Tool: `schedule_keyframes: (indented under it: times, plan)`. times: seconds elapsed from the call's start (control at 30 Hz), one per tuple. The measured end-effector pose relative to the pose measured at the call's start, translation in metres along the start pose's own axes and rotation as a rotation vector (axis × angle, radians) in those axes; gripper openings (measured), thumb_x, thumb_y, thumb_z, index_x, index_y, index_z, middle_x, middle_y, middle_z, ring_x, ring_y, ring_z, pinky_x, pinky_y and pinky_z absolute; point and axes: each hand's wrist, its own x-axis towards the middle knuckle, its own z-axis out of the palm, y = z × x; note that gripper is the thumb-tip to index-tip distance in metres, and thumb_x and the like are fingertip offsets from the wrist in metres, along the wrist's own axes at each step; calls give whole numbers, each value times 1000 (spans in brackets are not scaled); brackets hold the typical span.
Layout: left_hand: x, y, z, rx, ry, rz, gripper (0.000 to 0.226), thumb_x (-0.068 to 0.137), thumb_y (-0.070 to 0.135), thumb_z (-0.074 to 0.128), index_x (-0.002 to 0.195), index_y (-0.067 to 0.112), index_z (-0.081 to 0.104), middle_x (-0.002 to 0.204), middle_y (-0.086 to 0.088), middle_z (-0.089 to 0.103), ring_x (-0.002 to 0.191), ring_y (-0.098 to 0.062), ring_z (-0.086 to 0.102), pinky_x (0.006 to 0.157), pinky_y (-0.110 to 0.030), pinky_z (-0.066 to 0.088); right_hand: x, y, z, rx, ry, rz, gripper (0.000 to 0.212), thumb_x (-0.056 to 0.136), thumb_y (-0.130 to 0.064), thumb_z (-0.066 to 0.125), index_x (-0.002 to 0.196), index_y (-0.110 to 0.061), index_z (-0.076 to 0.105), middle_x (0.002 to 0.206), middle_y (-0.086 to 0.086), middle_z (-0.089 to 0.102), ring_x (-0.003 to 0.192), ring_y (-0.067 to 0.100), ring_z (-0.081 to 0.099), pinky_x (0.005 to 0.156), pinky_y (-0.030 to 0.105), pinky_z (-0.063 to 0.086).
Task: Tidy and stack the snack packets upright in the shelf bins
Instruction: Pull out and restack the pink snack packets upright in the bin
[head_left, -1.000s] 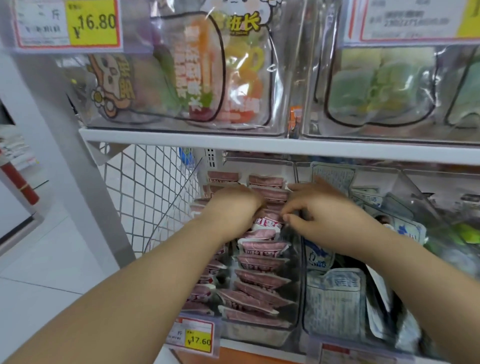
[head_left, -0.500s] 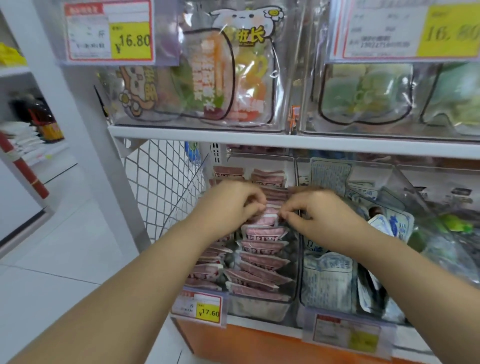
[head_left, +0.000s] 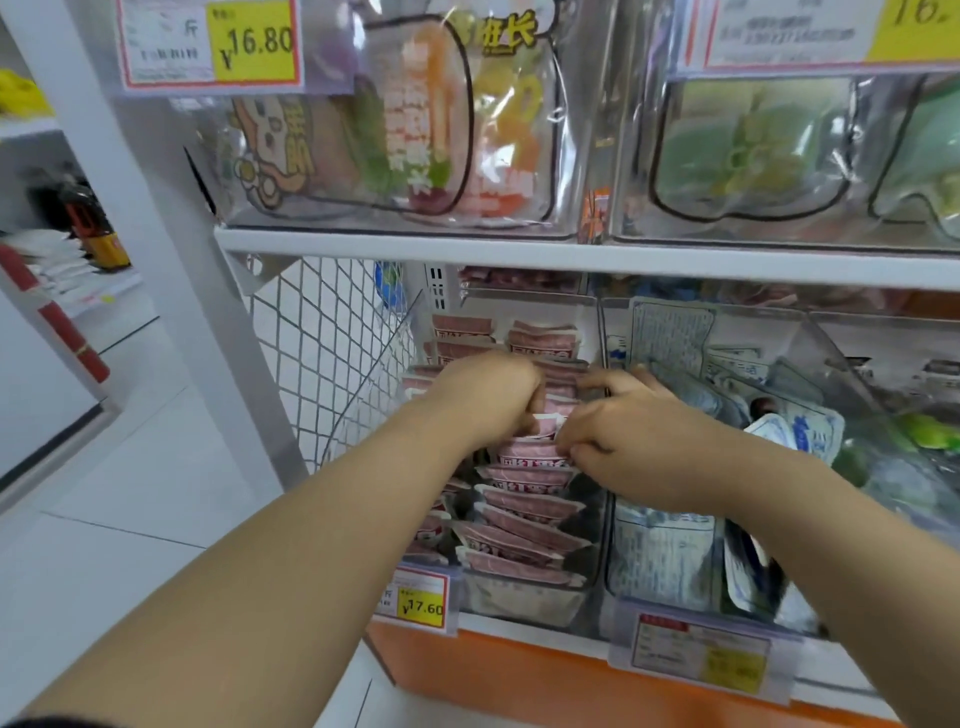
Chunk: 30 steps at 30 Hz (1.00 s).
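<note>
Two rows of small pink snack packets (head_left: 524, 506) stand in a clear shelf bin (head_left: 524, 600) on the lower shelf. My left hand (head_left: 485, 400) and my right hand (head_left: 631, 434) meet over the middle of the right row. Both have curled fingers that pinch the top edges of pink packets there. The packets under my hands are hidden. More pink packets (head_left: 543, 338) stand upright at the back of the bin.
To the right, a second clear bin (head_left: 675, 608) holds pale blue-and-white packets (head_left: 662, 553), some leaning. A wire mesh panel (head_left: 332, 358) closes the shelf's left side. The upper shelf (head_left: 571, 257) carries clear bins with larger bags. Price tags (head_left: 421, 600) hang at the front edge.
The camera has shifted and come closer. My two hands stay together on the pink packets, with my right hand's fingers now curled lower on the row.
</note>
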Motion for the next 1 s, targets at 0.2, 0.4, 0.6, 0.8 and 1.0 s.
schedule_keyframes:
  times: [0.2,0.4,0.6,0.8,1.0]
  plan:
    - [0,3,-1,123,20,114,21,88,6,53,106,16,57,76,2,54,71,-19,53,61,-28,39,-5,6,6,22,107,-116,35,93,-27,34,102,-21,67,108,-15,64,103,11,34,94,35,34]
    - [-1,3,15,-134,52,145,15,88,12,50,102,17,54,83,-4,57,70,-17,54,59,-29,41,-5,6,8,76,148,-124,46,84,-34,26,99,-23,68,101,-13,65,97,10,32,91,35,36]
    - [7,0,16,-299,-31,121,7,91,13,56,94,18,61,71,8,53,60,-5,46,49,-10,32,-5,1,3,53,106,-114,35,91,-27,35,102,-26,68,108,-17,63,99,10,32,93,34,33]
    - [-50,2,-1,-388,156,49,25,92,27,56,116,25,62,114,10,64,102,-4,58,92,-21,44,-25,-1,-1,192,244,-107,26,91,-25,48,93,-16,72,98,-7,68,111,12,45,98,34,37]
    - [-105,22,24,64,-64,131,57,93,58,23,146,39,19,158,9,8,143,-11,10,118,-40,2,-58,-7,3,296,367,-12,28,91,-25,55,117,-21,66,129,-5,56,124,16,41,106,28,29]
